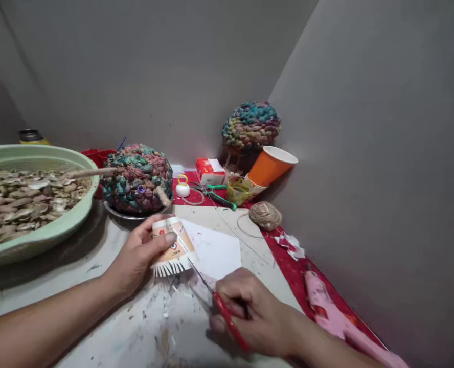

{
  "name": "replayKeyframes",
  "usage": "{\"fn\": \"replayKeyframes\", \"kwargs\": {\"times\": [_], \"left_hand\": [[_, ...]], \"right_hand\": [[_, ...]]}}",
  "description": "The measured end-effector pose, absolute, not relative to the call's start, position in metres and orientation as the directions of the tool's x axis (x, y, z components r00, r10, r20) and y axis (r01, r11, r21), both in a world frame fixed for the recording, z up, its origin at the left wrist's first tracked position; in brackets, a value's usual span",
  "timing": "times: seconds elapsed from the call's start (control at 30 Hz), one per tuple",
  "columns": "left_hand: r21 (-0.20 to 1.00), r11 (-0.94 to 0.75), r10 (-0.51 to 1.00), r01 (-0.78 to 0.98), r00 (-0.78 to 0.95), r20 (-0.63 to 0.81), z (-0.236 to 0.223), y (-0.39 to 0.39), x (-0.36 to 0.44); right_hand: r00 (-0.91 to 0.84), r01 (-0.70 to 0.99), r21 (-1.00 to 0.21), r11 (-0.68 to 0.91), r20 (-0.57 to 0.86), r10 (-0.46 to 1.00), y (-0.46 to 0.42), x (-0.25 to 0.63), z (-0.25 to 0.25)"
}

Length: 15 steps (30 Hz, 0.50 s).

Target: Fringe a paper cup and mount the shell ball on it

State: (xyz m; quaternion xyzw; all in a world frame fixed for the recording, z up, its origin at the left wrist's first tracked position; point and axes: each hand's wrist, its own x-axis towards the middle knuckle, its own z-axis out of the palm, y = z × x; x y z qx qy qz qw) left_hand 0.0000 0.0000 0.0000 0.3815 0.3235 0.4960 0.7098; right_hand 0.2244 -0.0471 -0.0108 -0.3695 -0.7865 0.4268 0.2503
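A printed paper cup (184, 244) is gripped in my left hand (137, 255), thumb on its side and the other fingers behind it. Its lower edge is cut into a fringe of thin strips, with an uncut stretch toward the right. My right hand (252, 312) is closed round the red handles of a pair of scissors (225, 313). The blade tips meet the cup's edge at the right end of the fringe. Under the cup lies a sheet of white paper (223, 253). Small scraps are scattered on the table below.
A green basket (64, 222) of shells stands at the left. A colourful shell-covered ball (138, 174) sits in a metal bowl, with a second ball (251, 125) farther back. Pliers (221, 198), stacked orange cups (269, 168), twine (266, 215) and a pink glue gun (326, 306) lie rightward.
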Motion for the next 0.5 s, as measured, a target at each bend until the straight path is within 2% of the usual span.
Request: {"fn": "replayKeyframes", "kwargs": {"times": [0.27, 0.5], "left_hand": [[0.869, 0.275, 0.933, -0.411, 0.333, -0.137, -0.0019, 0.0007, 0.0003], [0.902, 0.293, 0.93, -0.316, 0.312, -0.193, -0.0029, 0.0011, 0.0013]], "right_hand": [[-0.622, 0.514, -0.617, 0.597, 0.211, 0.754, -0.0489, 0.2244, -0.0128], [-0.607, 0.667, -0.399, 0.629, 0.199, 0.769, -0.051, 0.2227, -0.012]]}}
